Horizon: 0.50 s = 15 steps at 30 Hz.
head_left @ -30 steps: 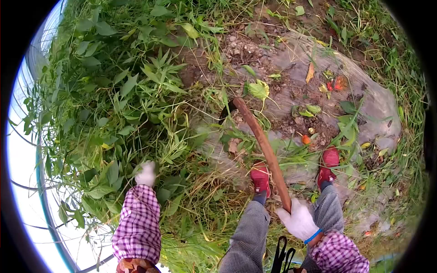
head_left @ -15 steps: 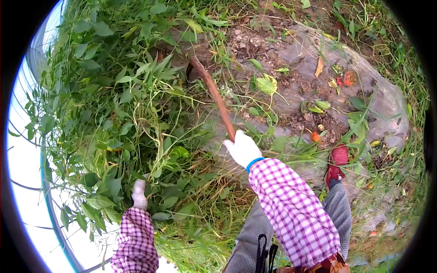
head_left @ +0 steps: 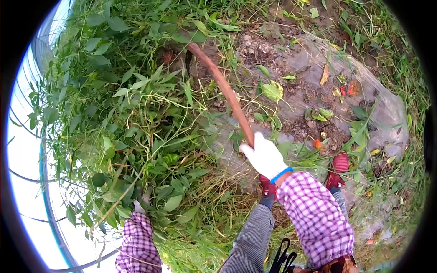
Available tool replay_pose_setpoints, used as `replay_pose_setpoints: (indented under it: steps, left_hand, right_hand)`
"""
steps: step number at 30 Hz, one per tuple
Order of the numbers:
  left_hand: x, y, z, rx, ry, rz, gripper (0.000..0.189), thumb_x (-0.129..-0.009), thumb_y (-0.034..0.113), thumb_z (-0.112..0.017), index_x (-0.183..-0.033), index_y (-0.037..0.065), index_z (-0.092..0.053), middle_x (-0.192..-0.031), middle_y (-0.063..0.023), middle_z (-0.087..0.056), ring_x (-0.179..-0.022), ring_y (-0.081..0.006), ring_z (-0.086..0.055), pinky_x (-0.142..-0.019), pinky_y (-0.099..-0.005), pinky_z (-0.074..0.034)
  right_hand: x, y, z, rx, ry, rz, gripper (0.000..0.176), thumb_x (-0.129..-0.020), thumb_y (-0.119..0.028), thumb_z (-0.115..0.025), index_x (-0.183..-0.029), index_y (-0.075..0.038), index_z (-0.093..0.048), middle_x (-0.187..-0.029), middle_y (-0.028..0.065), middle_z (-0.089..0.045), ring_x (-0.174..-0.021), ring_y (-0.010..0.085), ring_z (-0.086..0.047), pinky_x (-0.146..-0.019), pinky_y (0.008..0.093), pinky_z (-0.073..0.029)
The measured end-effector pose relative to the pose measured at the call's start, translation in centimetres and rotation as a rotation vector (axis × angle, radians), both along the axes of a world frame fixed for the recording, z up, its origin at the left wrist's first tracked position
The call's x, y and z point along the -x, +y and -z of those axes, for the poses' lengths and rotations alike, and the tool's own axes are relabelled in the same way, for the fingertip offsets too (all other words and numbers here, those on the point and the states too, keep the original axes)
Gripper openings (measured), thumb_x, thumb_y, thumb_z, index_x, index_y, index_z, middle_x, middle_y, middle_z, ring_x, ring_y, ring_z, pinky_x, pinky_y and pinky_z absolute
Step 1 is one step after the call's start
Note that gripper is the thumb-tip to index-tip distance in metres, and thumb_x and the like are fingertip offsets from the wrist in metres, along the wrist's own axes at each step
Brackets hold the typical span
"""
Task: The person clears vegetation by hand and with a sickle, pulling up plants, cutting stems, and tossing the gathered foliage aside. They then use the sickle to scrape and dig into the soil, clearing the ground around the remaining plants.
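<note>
My right hand (head_left: 265, 157), in a white glove with a blue band at the wrist, is wrapped round the long wooden handle of a sickle (head_left: 223, 86). The sickle's dark blade (head_left: 188, 61) reaches in at the edge of the leafy plants and is partly hidden there. My left hand (head_left: 139, 208), also gloved, is low among the green plants (head_left: 150, 132). Leaves cover most of its fingers; it appears closed round a plant stem (head_left: 146, 195).
Clear plastic film (head_left: 387, 109) covers the soil bed on the right, with fallen leaves and red peppers (head_left: 353, 88) on it. My red shoes (head_left: 340, 164) stand at its near side. Curved greenhouse frame pipes (head_left: 50, 204) run along the left.
My right hand has drawn back down and to the right with the sickle handle. My left hand has moved lower, and the plants round it have shifted and now hide more of it.
</note>
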State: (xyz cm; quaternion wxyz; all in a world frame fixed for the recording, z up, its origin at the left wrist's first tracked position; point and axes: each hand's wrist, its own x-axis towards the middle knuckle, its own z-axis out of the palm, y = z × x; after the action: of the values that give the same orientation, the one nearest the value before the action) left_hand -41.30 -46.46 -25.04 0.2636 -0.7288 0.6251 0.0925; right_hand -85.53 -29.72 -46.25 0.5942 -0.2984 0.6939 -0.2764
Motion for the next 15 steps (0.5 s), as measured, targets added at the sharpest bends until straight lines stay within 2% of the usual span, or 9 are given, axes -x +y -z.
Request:
replay_pose_setpoints:
  steps: [3, 4, 5, 7, 8, 11, 13, 15]
  left_hand:
    - [-0.7, -0.1, 1.1, 0.036, 0.0, 0.039, 0.059, -0.092, 0.043, -0.058, -0.133, 0.002, -0.047, -0.133, -0.0129, -0.052, -0.118, -0.0272, -0.052, -0.098, -0.0389, -0.041]
    - [-1.2, -0.1, 1.7, 0.104, 0.041, 0.093, 0.049, -0.088, 0.032, -0.066, -0.126, 0.002, -0.057, -0.124, -0.0138, -0.061, -0.107, -0.0298, -0.059, -0.091, -0.0402, -0.045]
    - [-1.7, -0.3, 2.2, 0.104, 0.039, 0.092, 0.049, -0.088, 0.032, -0.066, -0.126, 0.002, -0.057, -0.124, -0.0138, -0.061, -0.107, -0.0298, -0.059, -0.091, -0.0402, -0.045]
    - [-3.4, -0.2, 2.7, 0.204, 0.387, -0.014, 0.044, -0.086, 0.025, -0.069, -0.121, 0.001, -0.06, -0.118, -0.0141, -0.063, -0.103, -0.0293, -0.061, -0.09, -0.0396, -0.046]
    - [-3.8, -0.3, 2.6, 0.205, 0.388, -0.02, 0.044, -0.086, 0.025, -0.069, -0.121, 0.001, -0.06, -0.118, -0.0141, -0.063, -0.103, -0.0293, -0.061, -0.09, -0.0396, -0.046]
    - [-2.2, -0.8, 1.5, 0.156, 0.392, -0.043, 0.041, -0.084, 0.021, -0.07, -0.118, 0.001, -0.061, -0.117, -0.0131, -0.064, -0.104, -0.0272, -0.061, -0.089, -0.0385, -0.047]
    - [1.2, -0.5, 1.2, 0.105, 0.337, -0.115, 0.039, -0.085, 0.019, -0.069, -0.119, 0.001, -0.06, -0.118, -0.0126, -0.063, -0.105, -0.0257, -0.06, -0.087, -0.0374, -0.048]
    - [1.7, -0.4, 1.2, 0.11, 0.391, -0.113, 0.041, -0.085, 0.019, -0.07, -0.12, 0.0, -0.058, -0.118, -0.0127, -0.062, -0.106, -0.0249, -0.059, -0.089, -0.0376, -0.047]
  right_hand:
    - [-2.1, -5.5, 2.7, -0.005, -0.062, -0.025, 0.045, -0.092, -0.04, -0.056, -0.106, 0.002, -0.049, -0.086, 0.0217, -0.066, -0.08, 0.0362, -0.066, -0.071, 0.0466, -0.053]
    - [-2.8, -6.0, 3.6, -0.013, -0.065, -0.042, 0.045, -0.092, -0.039, -0.056, -0.108, 0.002, -0.05, -0.09, 0.0221, -0.066, -0.083, 0.0356, -0.066, -0.075, 0.0463, -0.052]
    - [-3.2, -5.5, 4.3, -0.013, -0.067, -0.043, 0.045, -0.092, -0.039, -0.056, -0.108, 0.002, -0.05, -0.09, 0.0221, -0.066, -0.083, 0.0356, -0.066, -0.075, 0.0463, -0.052]
    - [-3.4, -2.7, 4.8, -0.134, -0.233, -0.078, 0.045, -0.091, -0.038, -0.056, -0.108, 0.003, -0.051, -0.091, 0.0228, -0.065, -0.084, 0.0359, -0.066, -0.076, 0.0454, -0.052]
    - [-3.3, -0.8, 4.5, -0.14, -0.198, -0.082, 0.045, -0.091, -0.038, -0.057, -0.107, 0.003, -0.051, -0.089, 0.0224, -0.065, -0.083, 0.0358, -0.065, -0.075, 0.0452, -0.051]
    - [-1.2, 4.1, 1.0, -0.204, -0.204, -0.142, 0.045, -0.09, -0.038, -0.058, -0.104, 0.005, -0.05, -0.086, 0.0219, -0.064, -0.079, 0.0335, -0.066, -0.071, 0.0438, -0.05]
    - [0.6, 7.2, -1.8, -0.251, -0.332, -0.003, 0.045, -0.089, -0.037, -0.059, -0.103, 0.005, -0.05, -0.08, 0.0204, -0.064, -0.075, 0.032, -0.066, -0.067, 0.042, -0.05]
    - [3.5, 8.8, -5.7, -0.334, -0.367, 0.084, 0.044, -0.088, -0.036, -0.061, -0.101, 0.005, -0.051, -0.076, 0.019, -0.064, -0.071, 0.0316, -0.066, -0.064, 0.0403, -0.05]
